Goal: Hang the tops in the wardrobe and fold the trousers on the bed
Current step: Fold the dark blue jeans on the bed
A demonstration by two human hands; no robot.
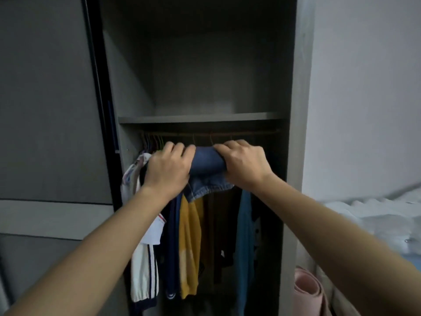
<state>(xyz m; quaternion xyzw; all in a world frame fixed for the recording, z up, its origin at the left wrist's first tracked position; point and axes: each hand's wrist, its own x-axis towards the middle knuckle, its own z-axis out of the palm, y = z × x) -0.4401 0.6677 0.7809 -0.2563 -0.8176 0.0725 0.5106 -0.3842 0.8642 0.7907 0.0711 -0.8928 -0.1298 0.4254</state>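
Observation:
I hold a folded blue denim garment (208, 169) up in front of the open wardrobe (200, 119), just below its rail (227, 134). My left hand (168, 167) grips the garment's left end and my right hand (243, 165) grips its right end, fingers curled over the top. Under the rail hang several tops: a white one with dark stripes (143, 265), a navy one (172, 247), a yellow one (189, 247) and a blue one (243, 247). Several hanger hooks (152, 140) crowd the rail's left end. The bed (376, 222) lies at the right.
A shelf (200, 118) spans the wardrobe above the rail. A dark sliding door (50, 110) stands at the left. A rolled pink mat (307, 293) leans between the wardrobe and the bed. A pale wall (364, 87) rises at the right.

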